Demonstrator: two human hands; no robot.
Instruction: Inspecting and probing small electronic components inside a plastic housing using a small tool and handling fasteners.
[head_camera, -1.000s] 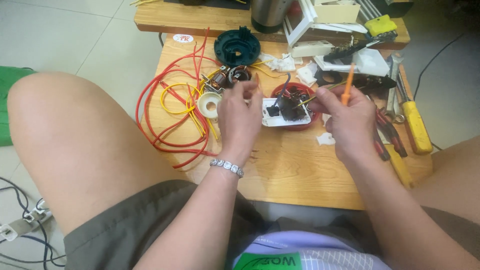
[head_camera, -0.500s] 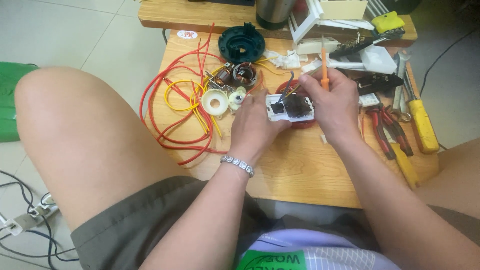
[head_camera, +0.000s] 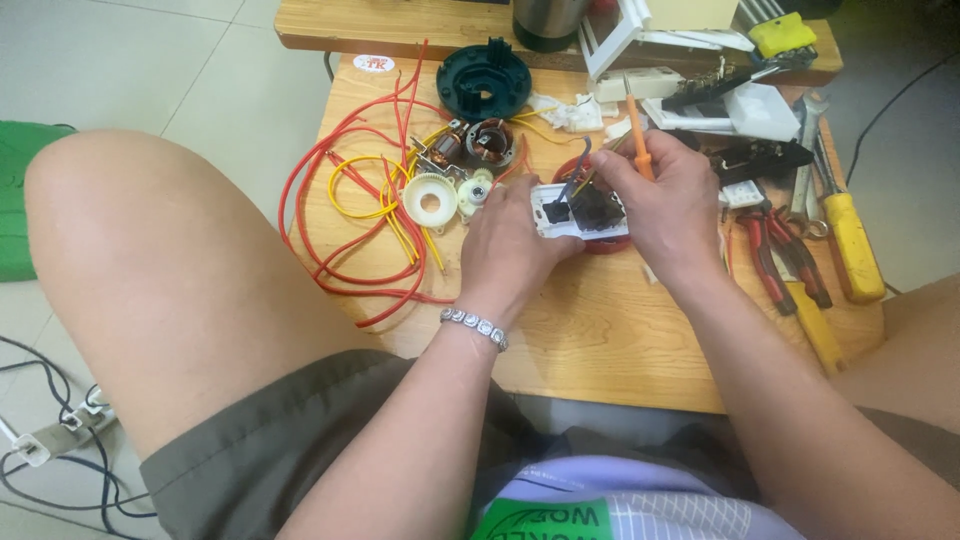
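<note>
Left hand (head_camera: 520, 250): grip closed on the white switch module (head_camera: 580, 212), bracing it flat on the table (head_camera: 600, 330).
Right hand (head_camera: 665, 205): grip holding an orange screwdriver (head_camera: 637, 140), steadying the module's far edge.
Nearby: red and yellow wires (head_camera: 350, 220), pliers (head_camera: 780, 260).

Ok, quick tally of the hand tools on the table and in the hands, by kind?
Orange-handled screwdriver, in the right hand: 1
Yellow-handled screwdriver: 1
Red-handled pliers: 1
Yellow-handled tool, below the pliers, kind unclear: 1
Wrench: 1
Total: 5
The left hand holds a white switch plate, not a tool.
</note>
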